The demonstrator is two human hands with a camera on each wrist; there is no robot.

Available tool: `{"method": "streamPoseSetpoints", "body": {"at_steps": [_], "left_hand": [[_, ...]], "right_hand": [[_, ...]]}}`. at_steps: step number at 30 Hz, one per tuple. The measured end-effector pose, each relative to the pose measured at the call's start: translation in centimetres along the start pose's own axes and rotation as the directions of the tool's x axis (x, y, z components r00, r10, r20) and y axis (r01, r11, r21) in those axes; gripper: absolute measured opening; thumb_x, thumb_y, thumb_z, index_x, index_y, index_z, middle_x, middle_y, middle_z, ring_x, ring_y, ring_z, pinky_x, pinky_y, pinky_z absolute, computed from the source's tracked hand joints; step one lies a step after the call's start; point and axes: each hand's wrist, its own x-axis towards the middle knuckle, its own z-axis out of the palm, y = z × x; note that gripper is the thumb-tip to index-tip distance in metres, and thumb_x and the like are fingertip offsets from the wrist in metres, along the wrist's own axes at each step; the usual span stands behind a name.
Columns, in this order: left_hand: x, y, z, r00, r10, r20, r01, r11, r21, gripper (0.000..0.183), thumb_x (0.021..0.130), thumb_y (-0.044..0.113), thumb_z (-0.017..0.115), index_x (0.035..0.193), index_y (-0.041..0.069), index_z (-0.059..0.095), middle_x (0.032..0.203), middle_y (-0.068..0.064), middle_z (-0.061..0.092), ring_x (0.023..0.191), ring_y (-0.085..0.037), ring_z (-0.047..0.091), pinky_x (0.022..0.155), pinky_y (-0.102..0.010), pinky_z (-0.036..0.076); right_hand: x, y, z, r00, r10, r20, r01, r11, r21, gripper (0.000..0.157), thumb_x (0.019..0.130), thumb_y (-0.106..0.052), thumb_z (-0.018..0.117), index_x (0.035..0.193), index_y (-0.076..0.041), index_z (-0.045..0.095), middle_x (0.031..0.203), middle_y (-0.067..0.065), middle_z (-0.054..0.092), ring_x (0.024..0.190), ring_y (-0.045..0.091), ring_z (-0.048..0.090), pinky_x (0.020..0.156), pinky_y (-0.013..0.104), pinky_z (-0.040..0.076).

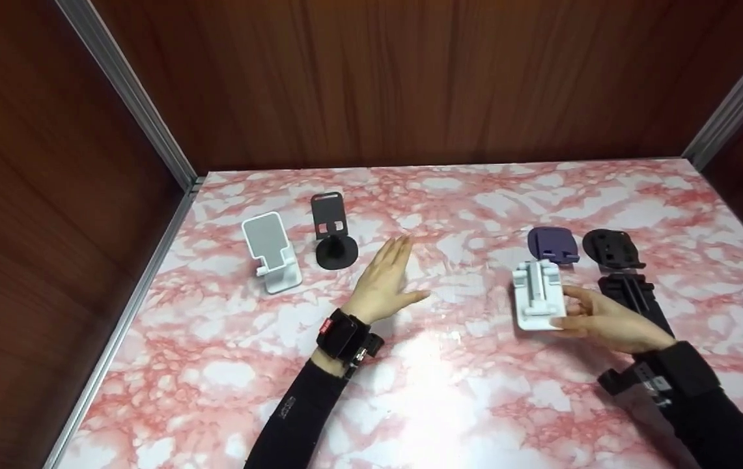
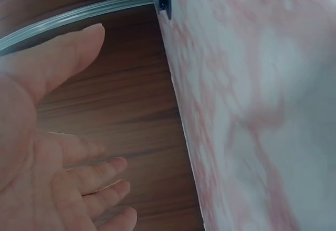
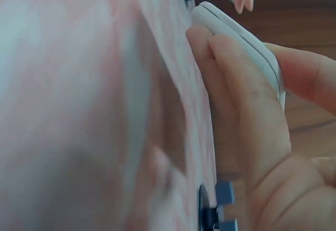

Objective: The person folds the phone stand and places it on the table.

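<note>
A folded white phone stand is held by my right hand, thumb and fingers pinching its right side above the table. In the right wrist view the white stand shows edge-on between thumb and fingers. My left hand is spread over the table with straight fingers and holds nothing; its open palm faces the left wrist camera. Left of it stand a black phone stand, unfolded on a round base, and a white phone stand with a grey panel, also unfolded.
A folded purple phone stand and a folded black one lie at the right. Another black stand is partly hidden behind my right hand. The pink-and-white marbled table is bounded by brown wood panels.
</note>
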Motion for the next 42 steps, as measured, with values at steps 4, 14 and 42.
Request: {"method": "streamPoseSetpoints", "body": {"at_steps": [4,14,42], "left_hand": [[-0.3,-0.7,0.1,1.0,-0.016,-0.002,0.016,1.0,0.02,0.093,0.09,0.042,0.07,0.156,0.0,0.019,0.163,-0.02,0.022,0.153,-0.036,0.016,0.126,-0.044,0.018],[-0.8,-1.5,-0.1,1.0,-0.025,0.01,0.024,0.999,0.043,0.093,0.092,0.044,0.066,0.156,-0.002,0.017,0.163,-0.022,0.02,0.152,-0.038,0.016,0.127,-0.045,0.014],[-0.5,-1.5,0.2,0.998,-0.042,0.036,0.042,0.999,-0.014,0.092,0.091,0.041,0.068,0.156,-0.001,0.018,0.164,-0.019,0.018,0.153,-0.037,0.014,0.126,-0.044,0.015]], "right_hand": [[-0.9,0.4,-0.9,1.0,0.014,0.005,-0.014,0.999,0.03,0.081,0.098,0.012,0.044,0.144,0.017,-0.023,0.122,0.007,0.067,0.115,0.018,0.066,0.101,0.034,0.052],[-2.3,0.3,-2.3,0.993,0.09,-0.079,-0.095,0.993,-0.067,0.092,0.098,0.005,0.05,0.143,0.015,-0.029,0.118,-0.002,0.068,0.111,0.012,0.066,0.098,0.031,0.055],[-3.5,-1.5,-0.7,0.91,0.072,-0.409,-0.31,0.775,-0.551,0.078,0.1,-0.008,0.054,0.15,0.017,0.0,0.118,0.035,0.061,0.088,0.003,0.068,0.077,0.028,0.061]]}}
